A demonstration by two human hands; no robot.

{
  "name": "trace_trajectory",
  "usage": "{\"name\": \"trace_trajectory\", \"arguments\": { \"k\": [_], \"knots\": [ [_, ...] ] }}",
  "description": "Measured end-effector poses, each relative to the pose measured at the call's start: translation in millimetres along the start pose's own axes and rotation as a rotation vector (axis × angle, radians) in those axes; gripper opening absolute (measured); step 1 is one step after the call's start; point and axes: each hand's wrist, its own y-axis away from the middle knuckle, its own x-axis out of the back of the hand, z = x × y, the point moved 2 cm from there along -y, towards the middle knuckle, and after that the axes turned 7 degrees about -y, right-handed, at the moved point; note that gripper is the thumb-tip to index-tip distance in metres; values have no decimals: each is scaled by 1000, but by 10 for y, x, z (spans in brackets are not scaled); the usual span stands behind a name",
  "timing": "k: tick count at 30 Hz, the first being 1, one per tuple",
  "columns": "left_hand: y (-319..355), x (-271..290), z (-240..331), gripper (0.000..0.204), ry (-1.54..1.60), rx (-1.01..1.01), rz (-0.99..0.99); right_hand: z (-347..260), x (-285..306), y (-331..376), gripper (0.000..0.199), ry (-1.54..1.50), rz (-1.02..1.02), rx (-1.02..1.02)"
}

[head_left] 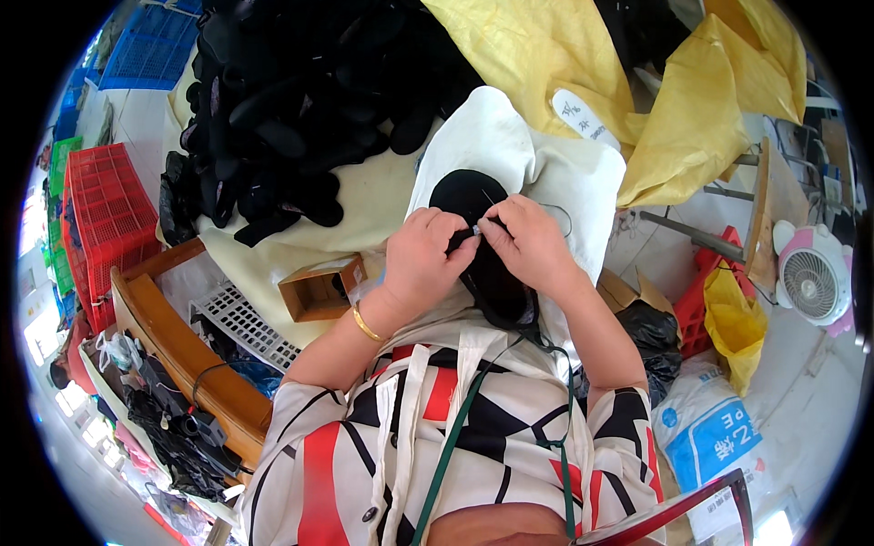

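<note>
Left hand (pixel 435 250) pinches the black shoe (pixel 460 189), right hand (pixel 531 242) is pinched just beside it, hold unclear; looped thread (pixel 570 219) at right might tangle if caught

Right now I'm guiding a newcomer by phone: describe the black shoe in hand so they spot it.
Start from the big heap of black footwear at upper left, then go down and right to the white cloth. Over it is the black shoe, held by the left hand and right hand. Unlike the jumbled heap, it shows singly against white.
</note>
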Motion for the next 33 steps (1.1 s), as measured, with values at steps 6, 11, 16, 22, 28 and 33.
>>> {"name": "trace_trajectory", "arguments": {
  "k": [6, 11, 16, 22, 28, 33],
  "knots": [
    [-74, 99, -43, 20, 222, 293, -247, -168, 119, 43, 24, 61, -132, -116],
    [-71, 35, -99, 25, 733, 671, -356, -249, 262, 207, 27, 310, -156, -57],
    [-65, 13, -103, 23, 924, 794, -329, -132, 465, 154, 21, 189, 282, -98],
    [-76, -23, -105, 20, 953, 785, -308, -57, 69, 68, 28, -1567, 571, -236],
    [-69, -79, -106, 20, 946, 765, -231, 62, 69, 163, 31, -1879, 493, -417],
    [34, -145, -217, 17, 937, 779, -207, 108, 137, 502, 34, -1907, 539, -472]
  ]
}}
